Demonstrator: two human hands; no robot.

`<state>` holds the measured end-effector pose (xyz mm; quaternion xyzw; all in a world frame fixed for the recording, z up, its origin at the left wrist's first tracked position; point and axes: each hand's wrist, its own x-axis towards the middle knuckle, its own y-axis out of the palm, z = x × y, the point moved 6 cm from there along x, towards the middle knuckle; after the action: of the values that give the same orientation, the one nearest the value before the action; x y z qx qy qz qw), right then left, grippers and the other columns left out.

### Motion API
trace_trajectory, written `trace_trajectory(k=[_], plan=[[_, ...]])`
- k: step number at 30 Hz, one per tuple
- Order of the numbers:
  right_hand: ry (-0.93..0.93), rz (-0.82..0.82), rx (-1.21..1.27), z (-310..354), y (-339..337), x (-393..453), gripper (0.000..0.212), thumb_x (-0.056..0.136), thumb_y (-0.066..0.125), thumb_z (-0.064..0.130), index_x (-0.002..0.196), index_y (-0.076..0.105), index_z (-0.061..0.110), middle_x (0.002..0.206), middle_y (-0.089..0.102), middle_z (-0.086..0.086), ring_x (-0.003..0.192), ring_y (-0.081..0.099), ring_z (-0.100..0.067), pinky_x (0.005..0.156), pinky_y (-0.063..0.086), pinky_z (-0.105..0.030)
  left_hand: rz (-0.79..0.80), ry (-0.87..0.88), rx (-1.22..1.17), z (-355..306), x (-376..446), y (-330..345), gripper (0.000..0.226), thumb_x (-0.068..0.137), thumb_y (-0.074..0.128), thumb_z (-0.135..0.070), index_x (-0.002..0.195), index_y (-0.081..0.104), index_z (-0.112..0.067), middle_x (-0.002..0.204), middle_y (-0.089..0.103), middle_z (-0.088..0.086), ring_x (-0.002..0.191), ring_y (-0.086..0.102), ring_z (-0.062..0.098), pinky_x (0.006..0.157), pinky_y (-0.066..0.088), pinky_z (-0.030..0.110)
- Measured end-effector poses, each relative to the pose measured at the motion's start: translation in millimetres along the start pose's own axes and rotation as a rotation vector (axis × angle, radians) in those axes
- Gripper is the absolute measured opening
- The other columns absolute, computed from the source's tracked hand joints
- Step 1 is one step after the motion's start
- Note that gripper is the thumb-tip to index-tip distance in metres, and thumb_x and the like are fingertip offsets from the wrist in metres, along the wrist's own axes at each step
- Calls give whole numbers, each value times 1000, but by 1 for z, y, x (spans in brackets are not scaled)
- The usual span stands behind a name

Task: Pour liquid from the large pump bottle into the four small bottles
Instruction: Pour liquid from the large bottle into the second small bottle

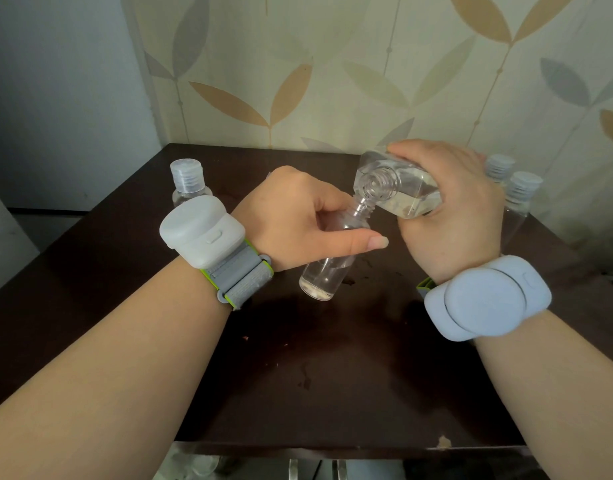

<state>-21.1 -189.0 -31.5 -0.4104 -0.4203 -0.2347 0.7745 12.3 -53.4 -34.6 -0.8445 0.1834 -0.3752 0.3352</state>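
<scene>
Two hands busy | left hand (298, 216) grips small bottle (327, 268) steady | right hand (450, 209) grips tipped big bottle (398, 188), mouths touching to stop spills

Right hand (450, 206) tips a large clear square plastic bottle (398, 188), its open neck touching the mouth of a small clear bottle (327, 265) gripped by the left hand (298, 216) above a dark brown table (332, 375).
</scene>
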Motion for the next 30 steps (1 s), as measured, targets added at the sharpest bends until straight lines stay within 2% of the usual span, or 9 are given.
trace_trajectory(k=[6,11,14,17,22,30], plan=[[-6,-4,-6,0,0,0,53,56,62,-19,101,66,9,97,65,-7,99,57,-33,90,35,-66,12,9,0,-1,0,1,46,66,62,-51,79,73,-8,55,63,14,55,53,18,49,42,24],[0,-2,-15,-1,0,0,54,57,61,-19,102,66,9,97,65,-7,100,56,-32,90,36,-65,-4,18,-6,0,0,0,45,66,63,-50,80,74,-8,54,63,13,54,54,17,48,41,20],[-2,-1,-14,0,0,0,53,56,61,-19,102,66,9,96,65,-7,99,56,-32,90,36,-65,-5,16,9,0,0,1,44,66,63,-51,80,74,-11,54,63,11,54,55,20,53,44,24],[-4,-6,-19,0,0,0,53,56,61,-19,101,66,9,96,65,-7,99,56,-32,89,36,-65,1,19,-5,-1,0,0,43,66,63,-50,80,74,-10,54,63,12,54,55,20,50,41,20],[-10,-2,-10,0,1,0,52,57,62,-18,101,66,9,97,65,-7,99,56,-33,90,35,-65,3,20,25,-1,0,0,51,66,61,-53,78,72,-4,57,63,14,55,54,23,54,44,31],[-15,-9,-10,0,-1,0,52,57,63,-18,101,66,9,96,65,-6,99,56,-32,89,36,-65,8,3,26,-1,0,0,49,66,61,-53,77,73,-7,57,64,11,54,54,21,56,45,31]])
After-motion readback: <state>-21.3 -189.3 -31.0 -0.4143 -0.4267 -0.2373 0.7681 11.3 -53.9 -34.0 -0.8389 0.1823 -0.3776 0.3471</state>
